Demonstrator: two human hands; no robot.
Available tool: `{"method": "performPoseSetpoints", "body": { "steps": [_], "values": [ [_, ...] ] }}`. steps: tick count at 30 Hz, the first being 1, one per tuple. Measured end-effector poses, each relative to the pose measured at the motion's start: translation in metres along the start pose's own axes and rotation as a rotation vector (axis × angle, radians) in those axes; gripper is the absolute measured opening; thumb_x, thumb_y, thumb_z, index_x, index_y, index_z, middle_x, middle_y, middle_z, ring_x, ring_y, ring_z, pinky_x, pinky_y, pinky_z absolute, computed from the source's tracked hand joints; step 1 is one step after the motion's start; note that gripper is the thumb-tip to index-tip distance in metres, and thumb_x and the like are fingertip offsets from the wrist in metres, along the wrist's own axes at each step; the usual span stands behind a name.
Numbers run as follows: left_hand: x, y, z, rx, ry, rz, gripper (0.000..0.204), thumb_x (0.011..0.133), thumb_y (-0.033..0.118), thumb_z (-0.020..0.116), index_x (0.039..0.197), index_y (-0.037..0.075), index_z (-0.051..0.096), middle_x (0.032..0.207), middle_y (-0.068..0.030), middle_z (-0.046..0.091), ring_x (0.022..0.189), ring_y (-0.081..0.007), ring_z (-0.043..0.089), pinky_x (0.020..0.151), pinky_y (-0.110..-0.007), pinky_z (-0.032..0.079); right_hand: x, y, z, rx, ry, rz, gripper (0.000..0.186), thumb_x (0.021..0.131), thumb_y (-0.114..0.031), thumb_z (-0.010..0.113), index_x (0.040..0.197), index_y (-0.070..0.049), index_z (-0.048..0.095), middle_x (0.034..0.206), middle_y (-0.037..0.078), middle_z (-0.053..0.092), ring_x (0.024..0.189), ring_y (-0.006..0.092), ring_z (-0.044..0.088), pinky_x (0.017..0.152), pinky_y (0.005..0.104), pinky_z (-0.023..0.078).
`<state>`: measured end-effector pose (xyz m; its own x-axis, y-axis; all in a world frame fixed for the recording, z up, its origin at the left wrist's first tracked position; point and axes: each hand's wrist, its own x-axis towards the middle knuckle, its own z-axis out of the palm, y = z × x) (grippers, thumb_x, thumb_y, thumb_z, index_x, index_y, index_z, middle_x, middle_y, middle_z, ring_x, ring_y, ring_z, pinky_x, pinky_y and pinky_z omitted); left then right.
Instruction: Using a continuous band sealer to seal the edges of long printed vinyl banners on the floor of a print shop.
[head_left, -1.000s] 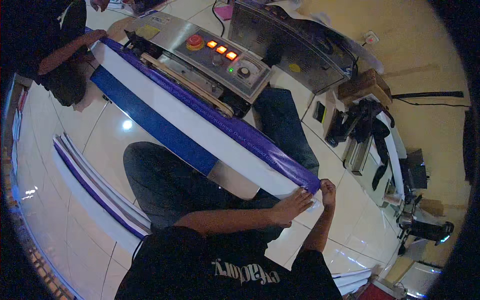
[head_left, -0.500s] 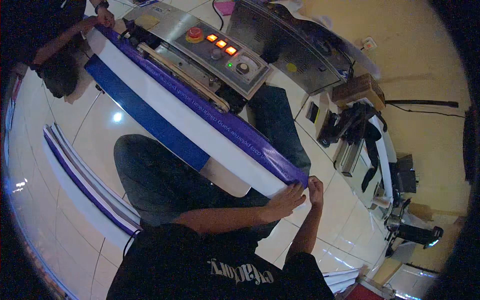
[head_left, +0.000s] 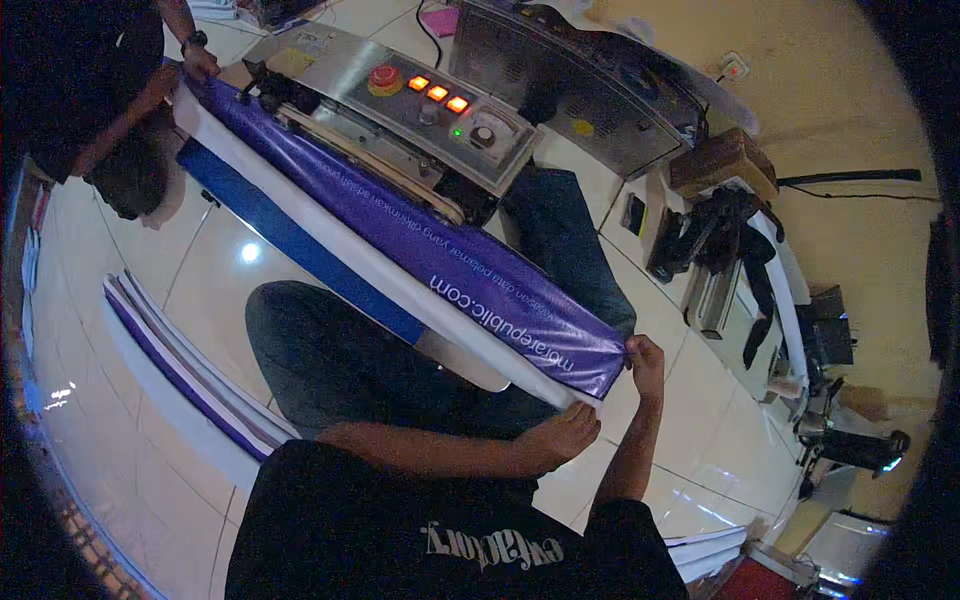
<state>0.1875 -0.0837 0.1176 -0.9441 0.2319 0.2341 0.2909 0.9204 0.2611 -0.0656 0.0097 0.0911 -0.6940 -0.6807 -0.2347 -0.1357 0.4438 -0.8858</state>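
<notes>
A long purple and white banner (head_left: 420,235) with pale printing stretches along the front of a sealing machine (head_left: 400,100). Its near right end is between my two hands. Fingers of my right hand (head_left: 647,362) pinch the purple corner. My left hand (head_left: 562,438) is closed on the white lower edge, a little nearer to me. At the far left end, a co-worker's hand (head_left: 200,63) grips the same banner, and the other hand is close by. The machine's belt (head_left: 420,190) runs right beside the banner's upper edge.
On the machine's panel are a red knob (head_left: 384,80), lit orange switches (head_left: 438,93) and a dial (head_left: 483,136). A blue surface (head_left: 310,245) lies below the banner. Folded banners (head_left: 190,370) rest on the tiled floor at left. A cardboard box (head_left: 722,166) stands at right.
The banner's white edge has been drawn toward me, and more of its purple printed face shows. My left hand has moved nearer to me; my right hand has shifted slightly right.
</notes>
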Motion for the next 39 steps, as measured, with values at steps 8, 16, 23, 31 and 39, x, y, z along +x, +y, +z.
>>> {"method": "performPoseSetpoints", "body": {
  "steps": [8, 16, 23, 31, 39],
  "values": [
    [-0.007, -0.036, -0.015, -0.138, 0.111, -0.147, 0.046, 0.084, 0.021, 0.049, 0.124, -0.001, 0.052, 0.121, -0.0193, 0.056, 0.117, -0.0324, 0.052, 0.105, -0.047, 0.037, 0.009, -0.005, 0.01, -0.011, -0.023, 0.01, 0.025, 0.093, -0.025, 0.064, 0.083, -0.003, 0.061, 0.064, -0.001, 0.054, 0.058, 0.0081, 0.05, 0.053, 0.0235, 0.04],
    [0.005, -0.082, -0.043, -0.22, -0.009, 0.006, 0.025, 0.087, 0.025, 0.056, 0.103, 0.007, 0.063, 0.092, -0.0088, 0.066, 0.089, -0.0236, 0.065, 0.083, -0.039, 0.05, 0.005, -0.027, 0.031, -0.014, -0.014, 0.018, 0.021, 0.09, -0.02, 0.067, 0.092, 0.001, 0.068, 0.075, 0.004, 0.066, 0.067, 0.01, 0.059, 0.062, 0.0272, 0.05],
    [0.016, -0.109, -0.032, -0.342, -0.159, -0.057, 0.027, 0.085, 0.028, 0.061, 0.098, 0.004, 0.062, 0.095, -0.0157, 0.066, 0.094, -0.0319, 0.065, 0.084, -0.045, 0.05, 0.005, -0.026, 0.04, -0.136, 0.067, -0.153, 0.023, 0.088, -0.021, 0.069, 0.098, 0.0, 0.069, 0.08, 0.007, 0.07, 0.072, 0.0128, 0.063, 0.067, 0.0285, 0.052],
    [0.011, -0.122, -0.043, -0.351, -0.155, -0.178, 0.032, 0.089, 0.029, 0.057, 0.108, 0.004, 0.061, 0.092, -0.016, 0.066, 0.089, -0.0329, 0.064, 0.085, -0.046, 0.048, 0.014, -0.034, 0.052, -0.11, 0.03, -0.099, 0.028, 0.085, -0.026, 0.072, 0.099, -0.002, 0.07, 0.091, 0.01, 0.072, 0.085, 0.0173, 0.068, 0.077, 0.0316, 0.053],
    [0.0, -0.118, -0.047, -0.237, 0.022, -0.262, 0.063, 0.086, 0.038, 0.059, 0.134, 0.001, 0.045, 0.136, -0.0231, 0.043, 0.13, -0.0384, 0.037, 0.11, -0.053, 0.024, 0.032, -0.046, 0.067, -0.163, -0.072, -0.07, 0.022, 0.087, -0.023, 0.068, 0.095, -0.003, 0.071, 0.091, 0.009, 0.072, 0.083, 0.0202, 0.068, 0.077, 0.0326, 0.052]
  ]
}}
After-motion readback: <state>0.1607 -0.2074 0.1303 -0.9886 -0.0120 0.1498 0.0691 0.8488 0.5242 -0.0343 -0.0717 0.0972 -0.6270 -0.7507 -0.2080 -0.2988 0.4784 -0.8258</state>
